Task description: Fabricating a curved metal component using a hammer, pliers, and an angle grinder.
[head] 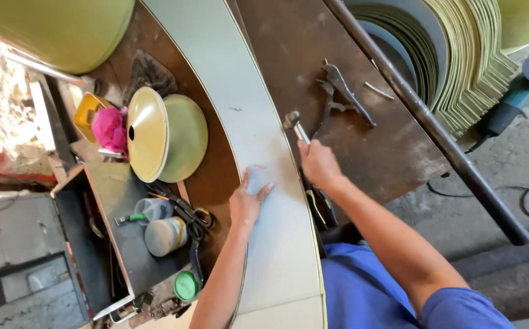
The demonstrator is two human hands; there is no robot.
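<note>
On the brown workbench (313, 55) a long curved pale-grey metal sheet (240, 97) runs from the far edge toward the person. Beyond the bench's dark pipe rail (435, 134) leans a stack of yellow-green curved sheets (465, 61). Beside the sheet sit 2 nested yellow-green domed lids (164, 134). The left hand (249, 198) lies flat on the sheet, fingers spread, gripping nothing. The right hand (318, 161) is closed around the handle of a hammer (293, 120), its head at the sheet's edge. Pliers (343, 91) rest nearby.

Pliers (343, 97) right of sheet (246, 122), prob. on bench (392, 152)
</note>
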